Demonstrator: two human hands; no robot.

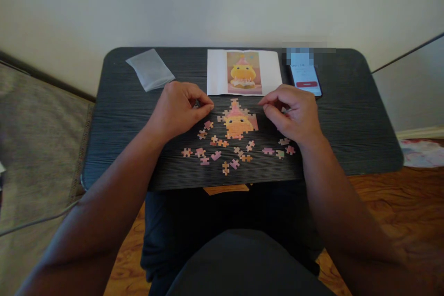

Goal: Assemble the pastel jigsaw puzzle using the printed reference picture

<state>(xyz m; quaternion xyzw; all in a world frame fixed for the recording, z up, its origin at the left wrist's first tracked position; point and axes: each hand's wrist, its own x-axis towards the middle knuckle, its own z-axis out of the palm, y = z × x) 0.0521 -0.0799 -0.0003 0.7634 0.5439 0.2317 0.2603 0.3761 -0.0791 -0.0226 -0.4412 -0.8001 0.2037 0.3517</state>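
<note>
Pink-orange loose pieces [222, 153] crowd the worktop's [347, 115] near edge, below the assembled puzzle cluster [237, 122] between left hand [178, 110] and right hand [296, 114], whose fingers are pinched together, contents unclear; a dragging wrist might sweep some off.

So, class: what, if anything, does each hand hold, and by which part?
It cannot be told. Both the left hand and right hand pinch thumb to fingertips beside the part-built orange and pink jigsaw, but any piece pinched is hidden.
</note>
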